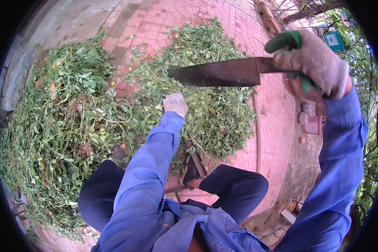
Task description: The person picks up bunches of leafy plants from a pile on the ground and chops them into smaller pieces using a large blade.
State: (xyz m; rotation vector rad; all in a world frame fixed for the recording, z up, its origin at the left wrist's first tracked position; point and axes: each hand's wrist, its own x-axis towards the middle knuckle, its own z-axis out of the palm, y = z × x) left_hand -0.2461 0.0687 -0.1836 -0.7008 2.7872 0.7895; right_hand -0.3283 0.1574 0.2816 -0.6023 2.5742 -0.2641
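My right hand (312, 60), in a pale glove with green-coated fingers, is closed on the handle of a large, dark metal chopping blade (217, 73). The blade is raised and points to the left, above the green leafy stems (154, 82). Lower and left of the blade, my left hand (175, 104), in a whitish glove, rests among the stems; its fingers are hidden in the leaves, so I cannot tell how firmly they grip. A heap of leaves (226, 126) lies beneath and to the right of it. Part of a narrow wooden frame (195, 157) shows between my feet.
A large pile of uprooted leafy plants (56, 132) fills the left side, beside my knee. A thin pole (257, 135) lies on the reddish paving (275, 126). Further right are a pink bucket (313, 125), rounded stones (302, 118) and a teal container (334, 41) near foliage.
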